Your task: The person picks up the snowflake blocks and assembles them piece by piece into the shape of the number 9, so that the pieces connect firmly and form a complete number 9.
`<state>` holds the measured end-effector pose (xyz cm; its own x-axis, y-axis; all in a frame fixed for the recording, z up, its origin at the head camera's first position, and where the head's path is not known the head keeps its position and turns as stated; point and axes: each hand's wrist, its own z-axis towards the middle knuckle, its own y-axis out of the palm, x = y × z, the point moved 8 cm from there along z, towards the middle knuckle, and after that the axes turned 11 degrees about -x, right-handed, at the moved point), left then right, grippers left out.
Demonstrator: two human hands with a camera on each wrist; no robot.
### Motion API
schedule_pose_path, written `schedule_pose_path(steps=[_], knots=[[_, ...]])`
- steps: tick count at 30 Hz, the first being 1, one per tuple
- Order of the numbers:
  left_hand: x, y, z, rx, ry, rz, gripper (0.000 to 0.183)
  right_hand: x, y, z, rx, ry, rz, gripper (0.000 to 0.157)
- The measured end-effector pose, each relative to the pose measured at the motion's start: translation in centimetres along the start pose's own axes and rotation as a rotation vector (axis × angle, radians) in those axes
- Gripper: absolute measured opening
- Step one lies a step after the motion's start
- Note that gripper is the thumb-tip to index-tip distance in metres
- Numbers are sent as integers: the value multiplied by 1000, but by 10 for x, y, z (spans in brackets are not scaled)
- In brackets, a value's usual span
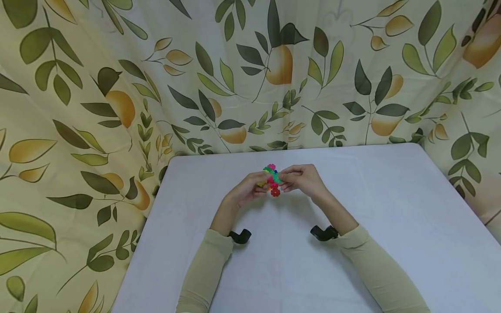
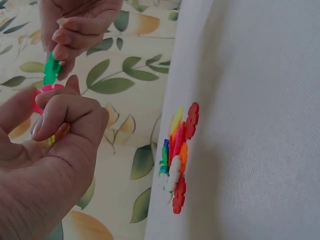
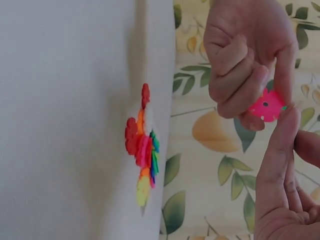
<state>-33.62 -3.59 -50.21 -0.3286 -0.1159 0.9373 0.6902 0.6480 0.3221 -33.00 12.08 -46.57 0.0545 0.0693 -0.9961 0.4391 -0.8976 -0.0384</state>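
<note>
My left hand pinches a pink notched plastic disc between thumb and fingers, its other fingers curled. A bit of yellow shows below the disc in the left wrist view; whether it is joined on cannot be told. Facing it, my right hand pinches a green notched disc by its edge. The two discs meet or nearly meet between the hands; whether they interlock is unclear. Just below, on the table, lies a small pile of similar discs in red, orange, yellow, white, green and blue.
A white-covered table carries the pile near its far edge. Leaf-and-fruit patterned curtains hang behind the table and at its sides. Dark curved wrist devices jut inward from both sleeves.
</note>
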Motion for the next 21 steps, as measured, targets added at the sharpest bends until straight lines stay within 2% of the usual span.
schedule_pose_path(steps=[6,12,16,21], knots=[[0,3,1,-7,12,13,19,1,0,0,8,11,-39,32],[-2,2,0,2,-27,54,16,2,0,-1,6,14,-62,29],[-3,3,-1,1,-48,95,18,0,1,0,4,-13,-107,26],[-2,7,-1,-25,-17,96,19,-2,1,-1,10,-49,-140,24]])
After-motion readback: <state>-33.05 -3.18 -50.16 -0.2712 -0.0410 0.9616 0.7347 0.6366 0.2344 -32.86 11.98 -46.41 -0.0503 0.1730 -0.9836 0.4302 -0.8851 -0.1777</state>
